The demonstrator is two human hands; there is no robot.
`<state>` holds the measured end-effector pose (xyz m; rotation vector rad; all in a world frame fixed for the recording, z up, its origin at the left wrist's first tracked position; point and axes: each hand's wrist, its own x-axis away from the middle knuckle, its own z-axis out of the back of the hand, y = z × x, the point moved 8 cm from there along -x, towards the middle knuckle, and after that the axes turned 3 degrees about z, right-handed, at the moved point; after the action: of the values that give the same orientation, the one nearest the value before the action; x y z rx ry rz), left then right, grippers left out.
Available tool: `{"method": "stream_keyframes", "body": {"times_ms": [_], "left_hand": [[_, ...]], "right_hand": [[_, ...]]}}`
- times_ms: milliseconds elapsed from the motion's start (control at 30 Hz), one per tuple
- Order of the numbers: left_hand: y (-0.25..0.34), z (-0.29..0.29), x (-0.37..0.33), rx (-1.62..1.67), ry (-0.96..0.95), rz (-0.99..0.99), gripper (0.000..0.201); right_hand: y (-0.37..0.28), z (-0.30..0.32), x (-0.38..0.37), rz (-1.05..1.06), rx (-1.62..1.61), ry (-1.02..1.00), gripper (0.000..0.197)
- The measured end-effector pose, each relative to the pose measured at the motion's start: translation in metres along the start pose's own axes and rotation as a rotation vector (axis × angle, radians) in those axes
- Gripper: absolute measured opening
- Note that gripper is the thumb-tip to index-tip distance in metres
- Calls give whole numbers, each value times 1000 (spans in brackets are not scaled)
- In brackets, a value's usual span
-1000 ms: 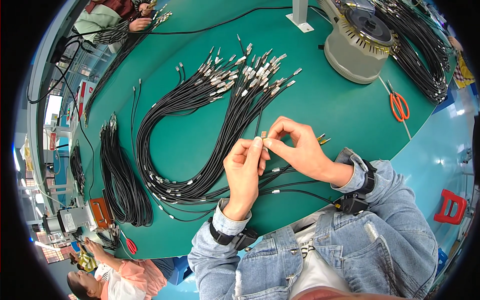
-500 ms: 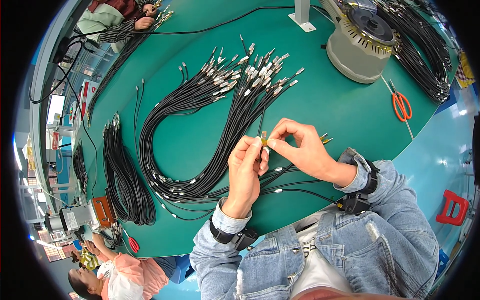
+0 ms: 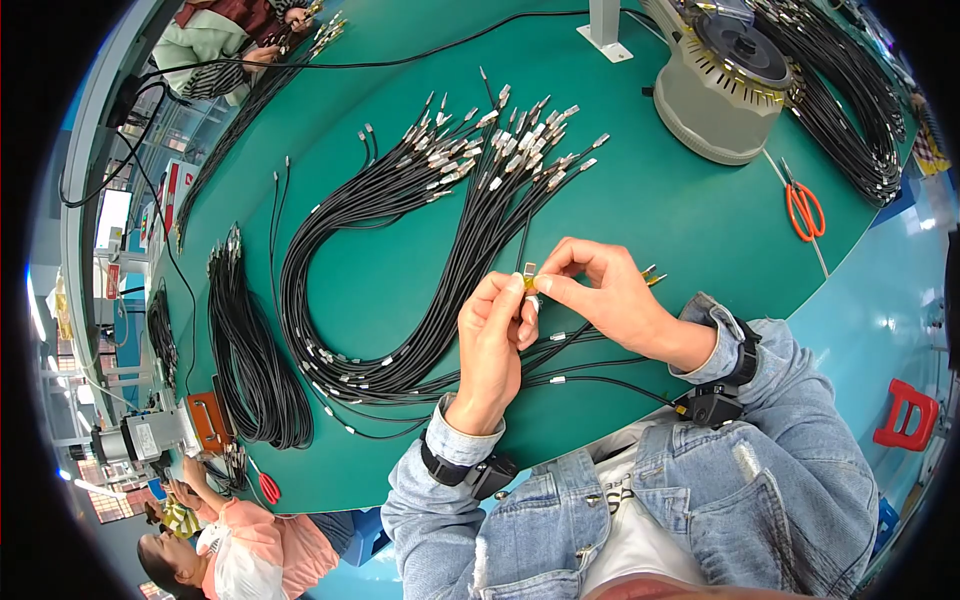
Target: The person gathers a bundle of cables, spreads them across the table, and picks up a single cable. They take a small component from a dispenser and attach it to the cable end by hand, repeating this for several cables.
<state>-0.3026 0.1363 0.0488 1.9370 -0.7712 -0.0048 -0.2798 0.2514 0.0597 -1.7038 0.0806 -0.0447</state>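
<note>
A black cable's metal connector (image 3: 530,268) points up between my two hands, with a bit of yellow tape (image 3: 531,283) around its base. My left hand (image 3: 490,325) is closed on the cable end just below the tape, thumb against fingers. From the other side, my right hand (image 3: 608,295) pinches the tape between thumb and forefinger. Just beyond them lies a large curved bundle of black cables (image 3: 460,270), its silvery connectors (image 3: 520,140) fanned out on the far side. Several yellow-wrapped cable ends (image 3: 652,275) show behind my right hand.
A round tape dispenser (image 3: 725,90) with yellow strips stands far right on the green table (image 3: 640,200), near orange-handled scissors (image 3: 803,205). More cable bundles lie at left (image 3: 255,350) and far right (image 3: 850,110). Co-workers sit at lower left (image 3: 260,550) and upper left (image 3: 215,45).
My hands keep nearly the same pinch on the connector and tape. At the upper left, a co-worker's hand has shifted left along the cables.
</note>
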Motion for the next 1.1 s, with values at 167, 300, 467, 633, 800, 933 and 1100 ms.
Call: {"method": "stream_keyframes", "body": {"times_ms": [167,300,467,633,800,933,1100], "left_hand": [[-2,-1,-2,61,-18,33,14],[6,2,3,-228,97,-72,8],[21,-4,11,-429,174,-278,12],[34,-10,22,-864,236,-615,16],[31,-4,21,-787,264,-564,15],[28,1,18,-578,241,-445,15],[24,-1,15,-466,203,-381,15]], "right_hand": [[9,-1,-1,-120,-118,-30,9],[13,-1,0,-154,-171,-36,10],[13,0,0,-167,-166,-35,11],[12,0,0,-150,-183,-36,12],[9,-5,1,-172,-253,-39,14],[11,-4,1,-185,-293,-12,16],[6,-12,2,-208,-345,-70,16]]}}
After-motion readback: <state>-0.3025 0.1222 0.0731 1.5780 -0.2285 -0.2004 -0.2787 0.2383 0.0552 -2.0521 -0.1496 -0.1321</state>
